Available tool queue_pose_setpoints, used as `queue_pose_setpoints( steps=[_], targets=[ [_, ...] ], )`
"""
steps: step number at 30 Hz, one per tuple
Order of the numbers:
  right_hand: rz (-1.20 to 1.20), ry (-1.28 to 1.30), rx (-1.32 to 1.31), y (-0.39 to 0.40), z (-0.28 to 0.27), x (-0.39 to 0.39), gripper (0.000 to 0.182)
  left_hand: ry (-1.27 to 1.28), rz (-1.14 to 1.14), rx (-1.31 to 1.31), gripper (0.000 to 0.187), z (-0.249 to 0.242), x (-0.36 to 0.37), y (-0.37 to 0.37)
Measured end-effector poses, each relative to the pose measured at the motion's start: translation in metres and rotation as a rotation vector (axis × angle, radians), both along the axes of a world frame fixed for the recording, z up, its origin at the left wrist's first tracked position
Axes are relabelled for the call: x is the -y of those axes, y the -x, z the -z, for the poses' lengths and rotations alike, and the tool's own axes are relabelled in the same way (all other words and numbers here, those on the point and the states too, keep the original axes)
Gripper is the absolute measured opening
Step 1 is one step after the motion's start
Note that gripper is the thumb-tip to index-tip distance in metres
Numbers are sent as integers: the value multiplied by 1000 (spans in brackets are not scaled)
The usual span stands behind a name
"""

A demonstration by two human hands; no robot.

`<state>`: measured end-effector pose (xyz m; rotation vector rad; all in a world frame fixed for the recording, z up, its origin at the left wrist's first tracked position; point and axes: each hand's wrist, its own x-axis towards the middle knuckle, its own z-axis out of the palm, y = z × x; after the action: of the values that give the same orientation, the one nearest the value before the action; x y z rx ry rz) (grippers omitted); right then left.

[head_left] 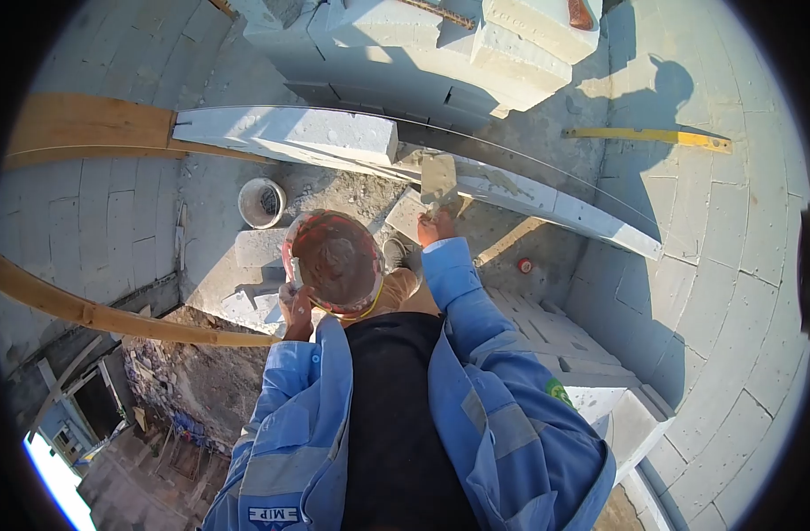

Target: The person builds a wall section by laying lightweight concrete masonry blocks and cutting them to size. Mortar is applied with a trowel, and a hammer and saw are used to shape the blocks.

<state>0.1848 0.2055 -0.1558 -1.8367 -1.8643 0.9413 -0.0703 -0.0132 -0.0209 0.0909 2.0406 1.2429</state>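
Note:
My left hand [296,308] grips the near-left rim of a red bucket [370,241], its fingers closed on the edge. Wet grey mortar [336,265] fills much of the bucket, which is in front of my body. My right hand [437,228] is closed around the handle of a trowel [438,180]. The trowel's flat, mortar-smeared blade overlaps the top of a low white block wall [511,190]. Just left of the blade, a white block [352,133] ends on that wall, and grey mortar [502,180] lies on the wall top to the right.
A taut string [546,163] runs along the wall. A small white bucket [262,203] stands at left. Stacked white blocks [524,53] rise beyond, and a yellow level [652,135] lies to the right. A wooden beam [139,320] crosses beside a drop at lower left.

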Motion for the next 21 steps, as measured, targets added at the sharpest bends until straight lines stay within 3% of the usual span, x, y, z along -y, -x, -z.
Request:
queue_pose_setpoints(
  steps=[3,5,6,8,14,17,21],
  targets=[
    [21,63,-166,-32,43,-3,26,3,-10,20,20,-6,-10,-2],
    [305,342,-827,-45,55,4,29,20,5,29,21,-4,-11,-1],
    [317,336,-826,-56,16,-9,29,1,27,28,21,2,-10,1],
    [207,325,120,-34,-92,-10,44,-21,57,28,22,10,-9,4],
    [299,294,57,-77,-76,-13,55,-34,150,23,24,1,-18,1],
    [383,249,54,-96,-78,-14,51,-74,201,37,24,2,-19,1],
    [440,270,-25,-147,-11,-15,44,-29,217,49,24,6,-19,1]
  ],
)
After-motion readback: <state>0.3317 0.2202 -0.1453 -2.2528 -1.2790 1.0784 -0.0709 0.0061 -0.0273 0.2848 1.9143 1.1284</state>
